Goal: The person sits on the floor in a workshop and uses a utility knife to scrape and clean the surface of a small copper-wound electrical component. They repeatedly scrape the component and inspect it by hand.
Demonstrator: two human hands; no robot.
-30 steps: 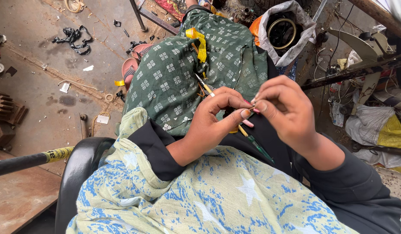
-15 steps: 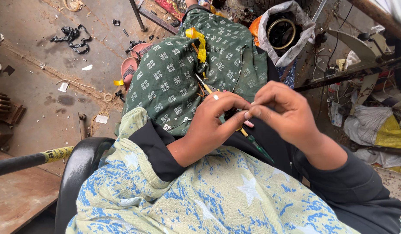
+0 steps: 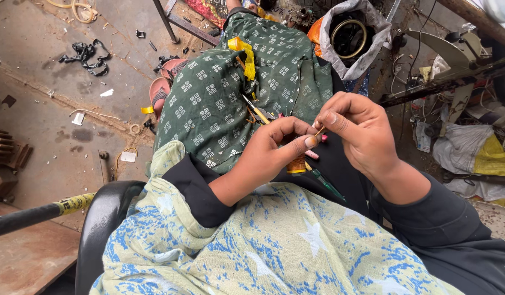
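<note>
1. Landmark: the lap (image 3: 220, 104), covered in green patterned cloth. All positions below are given relative to it.

2. Left hand (image 3: 274, 150), over the near edge of the lap: fingers pinched closed on a thin copper-coloured wire (image 3: 319, 131). Right hand (image 3: 361, 131), just right of the left hand: thumb and forefinger pinched narrow on the same wire end. The fingertips of the two hands touch or nearly touch.

3. Risk: the wire is fine and the grip area is minimal. A sideways pull by either hand could probably snap it or slip it out of the pinch.

4. A small spool of copper wire (image 3: 296, 164) sits directly below the left hand, on the near edge of the lap. Risk: the spool looks unsecured; tension on the wire could roll it off the lap to the floor (image 3: 56, 98).

5. A green-handled screwdriver (image 3: 324, 183) lies beside the spool. Risk: leg movement could dislodge it, or its tip could catch the wire.

6. Mid-lap: a yellow-handled tool (image 3: 257, 112) and loose yellow tape (image 3: 245, 54). Risk: slack wire could snag on either.

7. Beyond the lap: a white bag of coiled parts (image 3: 367, 54). Whether the wire runs to it cannot be told.
</note>
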